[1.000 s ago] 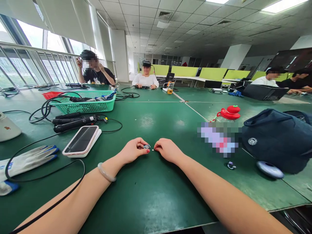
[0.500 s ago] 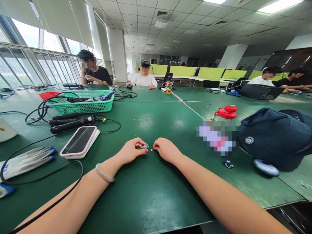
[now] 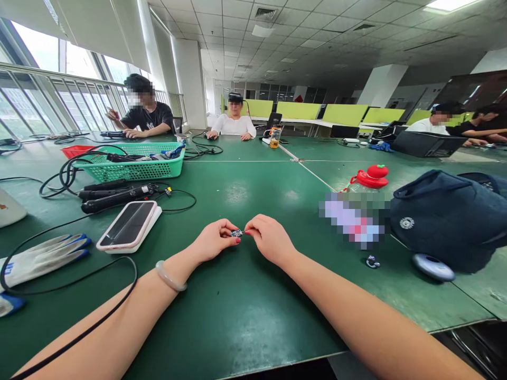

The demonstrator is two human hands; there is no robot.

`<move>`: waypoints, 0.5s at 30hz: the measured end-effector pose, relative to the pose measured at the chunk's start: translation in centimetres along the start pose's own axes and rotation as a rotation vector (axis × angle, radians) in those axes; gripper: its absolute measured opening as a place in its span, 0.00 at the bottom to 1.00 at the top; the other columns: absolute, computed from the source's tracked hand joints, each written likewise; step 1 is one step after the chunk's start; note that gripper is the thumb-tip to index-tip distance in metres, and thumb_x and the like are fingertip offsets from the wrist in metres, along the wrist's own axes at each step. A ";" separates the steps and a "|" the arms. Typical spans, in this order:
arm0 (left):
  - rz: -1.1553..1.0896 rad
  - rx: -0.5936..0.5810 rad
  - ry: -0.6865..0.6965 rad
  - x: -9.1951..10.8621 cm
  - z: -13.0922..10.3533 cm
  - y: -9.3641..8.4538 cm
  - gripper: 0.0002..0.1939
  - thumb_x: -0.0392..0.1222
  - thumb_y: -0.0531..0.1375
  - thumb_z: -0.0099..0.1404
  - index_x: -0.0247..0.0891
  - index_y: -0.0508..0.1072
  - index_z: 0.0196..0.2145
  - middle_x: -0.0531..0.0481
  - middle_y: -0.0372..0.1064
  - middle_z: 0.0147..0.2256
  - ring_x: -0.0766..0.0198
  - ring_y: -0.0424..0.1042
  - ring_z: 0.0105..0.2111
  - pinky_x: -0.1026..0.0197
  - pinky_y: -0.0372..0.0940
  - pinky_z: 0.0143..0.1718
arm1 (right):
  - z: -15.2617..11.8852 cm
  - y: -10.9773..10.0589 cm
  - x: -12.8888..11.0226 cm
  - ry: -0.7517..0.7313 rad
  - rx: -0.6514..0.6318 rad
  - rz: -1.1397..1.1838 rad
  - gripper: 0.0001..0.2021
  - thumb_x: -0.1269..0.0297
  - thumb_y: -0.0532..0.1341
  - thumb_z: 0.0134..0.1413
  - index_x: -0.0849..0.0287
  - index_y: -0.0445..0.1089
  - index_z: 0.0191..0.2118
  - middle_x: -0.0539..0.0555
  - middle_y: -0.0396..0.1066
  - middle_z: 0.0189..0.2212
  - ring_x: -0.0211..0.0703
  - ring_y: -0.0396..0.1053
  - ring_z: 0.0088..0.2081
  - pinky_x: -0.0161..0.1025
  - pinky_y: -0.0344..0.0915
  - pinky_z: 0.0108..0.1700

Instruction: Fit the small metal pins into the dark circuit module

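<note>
Holding a small circuit board (image 3: 236, 233), the left hand (image 3: 214, 241) is closed in a thumb-and-finger grip. The right hand (image 3: 270, 237) is pinched closed on a tiny piece (image 3: 243, 232), mostly hidden, at the board's right side. Both hands are above the green tabletop (image 3: 241, 311), whose near edge runs below them, between the forearms. The green mesh basket (image 3: 138, 170), beyond the phone (image 3: 129, 224), contains black cables and a blue-grey item (image 3: 173, 153). A red tray (image 3: 75, 151) is beside its left end. The dark bag (image 3: 447, 221) is well apart, at right.
</note>
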State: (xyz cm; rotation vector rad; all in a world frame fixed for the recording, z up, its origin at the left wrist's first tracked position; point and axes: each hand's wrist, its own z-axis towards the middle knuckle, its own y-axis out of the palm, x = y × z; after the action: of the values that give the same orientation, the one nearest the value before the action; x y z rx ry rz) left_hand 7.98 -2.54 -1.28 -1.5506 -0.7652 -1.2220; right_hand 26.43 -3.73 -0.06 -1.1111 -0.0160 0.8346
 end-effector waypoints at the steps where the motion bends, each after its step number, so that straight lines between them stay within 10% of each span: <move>1: 0.006 0.000 0.001 0.0 0.0 0.0 0.15 0.40 0.65 0.48 0.35 0.67 0.33 0.52 0.70 0.27 0.66 0.70 0.29 0.61 0.64 0.34 | 0.0 0.1 -0.2 -0.016 -0.002 -0.003 0.06 0.71 0.56 0.56 0.59 0.69 0.30 0.51 0.70 0.31 0.37 0.64 0.34 0.35 0.60 0.39; 15: 0.084 -0.048 0.020 0.6 -0.2 0.0 0.12 0.39 0.63 0.49 0.36 0.68 0.32 0.55 0.67 0.25 0.67 0.67 0.27 0.63 0.61 0.33 | 0.2 1.3 -0.5 -0.065 -0.071 -0.130 0.08 0.69 0.55 0.58 0.59 0.71 0.34 0.52 0.71 0.33 0.38 0.66 0.37 0.36 0.57 0.41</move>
State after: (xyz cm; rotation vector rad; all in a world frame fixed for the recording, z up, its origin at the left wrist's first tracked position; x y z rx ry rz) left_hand 8.07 -2.79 -0.73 -1.5915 -0.6556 -1.1997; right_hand 25.29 -3.63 -0.83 -1.1369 -0.1718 0.7576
